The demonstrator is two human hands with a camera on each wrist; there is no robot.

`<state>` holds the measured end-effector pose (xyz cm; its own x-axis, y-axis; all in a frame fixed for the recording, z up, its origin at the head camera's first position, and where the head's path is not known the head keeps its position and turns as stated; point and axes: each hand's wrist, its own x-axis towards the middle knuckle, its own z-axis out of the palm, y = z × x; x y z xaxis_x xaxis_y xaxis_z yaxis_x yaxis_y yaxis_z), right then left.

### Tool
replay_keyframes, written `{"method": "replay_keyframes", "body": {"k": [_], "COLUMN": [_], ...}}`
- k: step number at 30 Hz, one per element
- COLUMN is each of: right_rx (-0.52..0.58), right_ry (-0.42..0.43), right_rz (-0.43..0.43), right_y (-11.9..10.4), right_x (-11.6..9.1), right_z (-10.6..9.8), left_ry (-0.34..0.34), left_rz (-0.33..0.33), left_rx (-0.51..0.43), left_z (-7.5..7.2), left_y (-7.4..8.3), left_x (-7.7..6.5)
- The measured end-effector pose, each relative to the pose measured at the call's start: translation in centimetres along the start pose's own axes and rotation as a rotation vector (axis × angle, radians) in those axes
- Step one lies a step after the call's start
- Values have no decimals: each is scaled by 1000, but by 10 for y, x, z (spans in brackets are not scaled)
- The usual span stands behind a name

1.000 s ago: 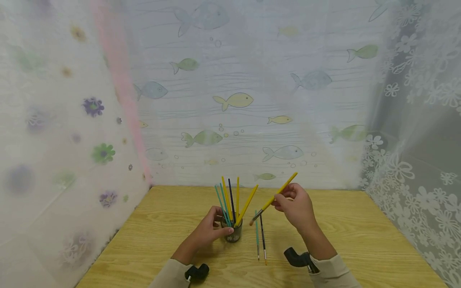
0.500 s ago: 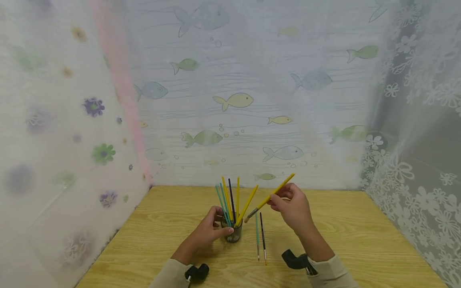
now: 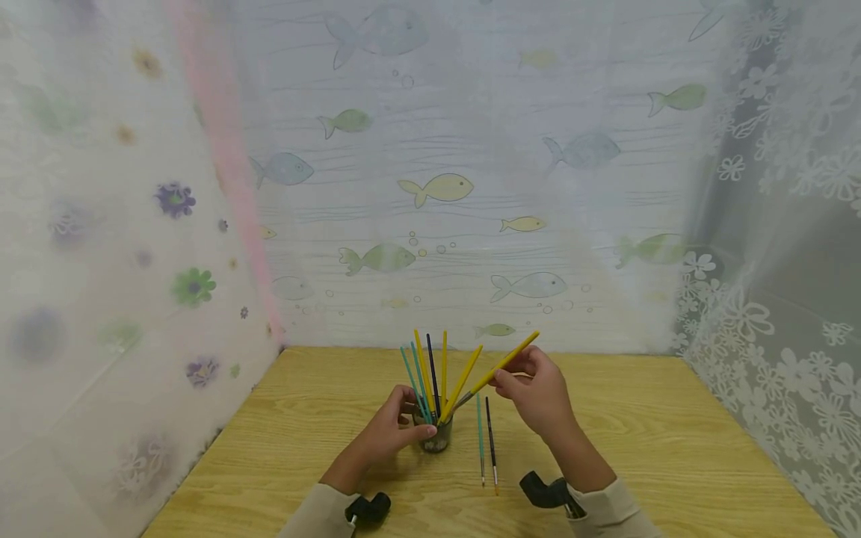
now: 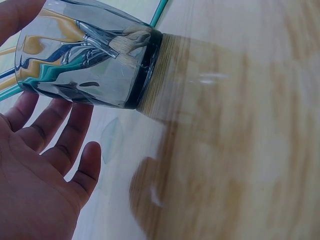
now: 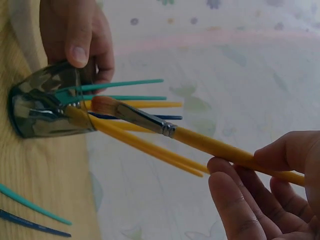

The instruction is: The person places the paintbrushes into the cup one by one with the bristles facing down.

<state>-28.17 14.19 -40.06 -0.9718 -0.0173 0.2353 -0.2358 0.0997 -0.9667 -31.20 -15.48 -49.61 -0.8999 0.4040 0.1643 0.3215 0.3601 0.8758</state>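
Note:
My left hand [image 3: 386, 433] holds a clear dark-tinted glass [image 4: 115, 92] near its rim, thumb on one side and fingers on the other. Several brushes stand bristles down in it, with teal, yellow and dark blue handles. Between thumb and fingers, my right hand [image 3: 543, 390] pinches a yellow-handled paintbrush [image 5: 200, 142] slantwise, handle end up to the right. Its brown bristles [image 5: 103, 105] point down at the glass's mouth, beside the other handles; whether they touch anything I cannot tell.
Right of the glass, a teal brush [image 3: 480, 433] and a dark brush [image 3: 492, 441] lie on the wooden table [image 3: 323, 381]. A fish-patterned curtain [image 3: 437, 261] hangs along the back edge, with flowered sheets at both sides.
My right hand has moved left and slightly down, bringing the yellow paintbrush's bristles from beside the glass to its mouth. My left hand and the glass stay put.

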Motion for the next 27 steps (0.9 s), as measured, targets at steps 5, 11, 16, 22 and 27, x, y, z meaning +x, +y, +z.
{"method": "replay_keyframes", "body": {"k": [5,11,16,22,27], "right_rx": [-12,-24,-63,-110,-146], "right_ry": [-10,-28,-37,-44,-49], "right_rz": [-1,4,-5,-7,-12], "right_y": [2,7,11,15,19], "right_x": [-2,-4,-6,-6,-7], "right_z": [5,12,17,22,26], "left_ry": [2,5,5,6,6], "left_rz": [9,11,10,1,1], "left_rx": [5,16,24,29,22], "left_z": [0,-1,-1,0,-1], "left_y": [0,0,0,-2,-1], "left_x": [0,1,1,1,1]}}
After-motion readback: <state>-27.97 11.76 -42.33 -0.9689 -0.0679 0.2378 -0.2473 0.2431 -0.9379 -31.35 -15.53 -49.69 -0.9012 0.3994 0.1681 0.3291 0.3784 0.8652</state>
